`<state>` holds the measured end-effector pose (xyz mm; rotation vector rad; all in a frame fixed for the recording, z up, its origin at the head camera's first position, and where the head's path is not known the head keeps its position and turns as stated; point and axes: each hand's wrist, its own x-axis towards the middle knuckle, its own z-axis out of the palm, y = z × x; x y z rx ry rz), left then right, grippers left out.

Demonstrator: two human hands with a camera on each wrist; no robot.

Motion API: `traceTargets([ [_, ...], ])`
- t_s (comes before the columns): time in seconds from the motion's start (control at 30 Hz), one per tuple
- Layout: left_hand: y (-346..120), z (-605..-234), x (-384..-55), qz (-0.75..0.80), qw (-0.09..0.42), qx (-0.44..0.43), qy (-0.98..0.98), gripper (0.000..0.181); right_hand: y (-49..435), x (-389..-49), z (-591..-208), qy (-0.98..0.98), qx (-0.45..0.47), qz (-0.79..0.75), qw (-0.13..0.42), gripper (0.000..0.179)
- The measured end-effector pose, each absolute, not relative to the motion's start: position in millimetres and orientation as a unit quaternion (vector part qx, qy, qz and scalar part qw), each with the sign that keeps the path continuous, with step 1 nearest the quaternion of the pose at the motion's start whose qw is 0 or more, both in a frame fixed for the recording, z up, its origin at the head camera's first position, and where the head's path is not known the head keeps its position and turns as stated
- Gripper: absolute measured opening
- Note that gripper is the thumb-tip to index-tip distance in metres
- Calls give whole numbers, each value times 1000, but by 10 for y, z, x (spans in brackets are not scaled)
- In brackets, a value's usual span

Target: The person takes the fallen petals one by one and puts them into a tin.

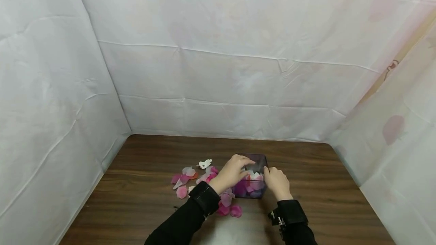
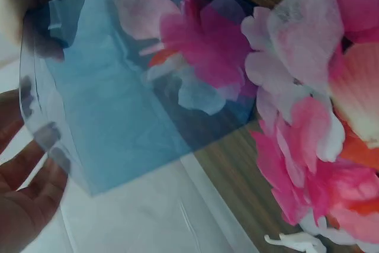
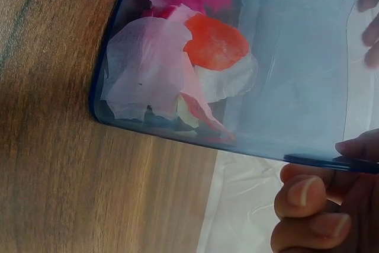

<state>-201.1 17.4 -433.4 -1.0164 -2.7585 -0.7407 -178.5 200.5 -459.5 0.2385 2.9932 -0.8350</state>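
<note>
A see-through, dark-tinted plastic box (image 1: 261, 160) stands on the table with pink, white and orange artificial petals (image 3: 154, 57) at its bottom. My right hand (image 1: 277, 183) pinches the box's right rim between thumb and fingers (image 3: 305, 192). Over the open top reaches my left hand (image 1: 229, 174), its fingers (image 2: 44, 176) loosely bent and apart at the mouth. Nothing shows between them. Through the tinted wall those fingertips appear only partly. More loose petals (image 2: 305, 34) lie heaped beside the box, partly hidden by the left forearm in the head view.
Scattered petals (image 1: 184, 180) spread left of the box, and a few pink ones (image 1: 235, 211) lie nearer me. Behind them is a small white object (image 1: 205, 164) of unclear kind. White cloth (image 1: 218, 78) hangs around the back and sides of the wooden table (image 1: 143, 184).
</note>
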Motion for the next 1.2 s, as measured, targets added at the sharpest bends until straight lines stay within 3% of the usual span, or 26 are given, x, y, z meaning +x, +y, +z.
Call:
traceTargets([
  [0.13,16,-4315,-2018,-302,90,-321,-893,31,2038,-1784,-4595,960,79,-267,7,45],
  [0.27,-138,-4343,-2001,-340,155,-304,-876,15,2073,-1792,-4587,961,76,-267,2,44],
  [0.4,-185,-4487,-1866,-321,183,-359,-857,7,2103,-1791,-4594,961,76,-265,5,45],
  [0.53,-120,-4741,-1664,-234,116,-443,-858,12,2118,-1781,-4598,962,77,-263,5,46],
  [0.7,-16,-5019,-1475,-113,27,-452,-884,26,2102,-1769,-4608,962,77,-262,9,47],
  [0.93,3,-5212,-1405,-60,41,-433,-899,10,2082,-1768,-4600,961,76,-264,5,46],
  [1.2,-61,-5283,-1404,-98,56,-416,-902,11,2073,-1778,-4568,962,75,-263,3,46],
])
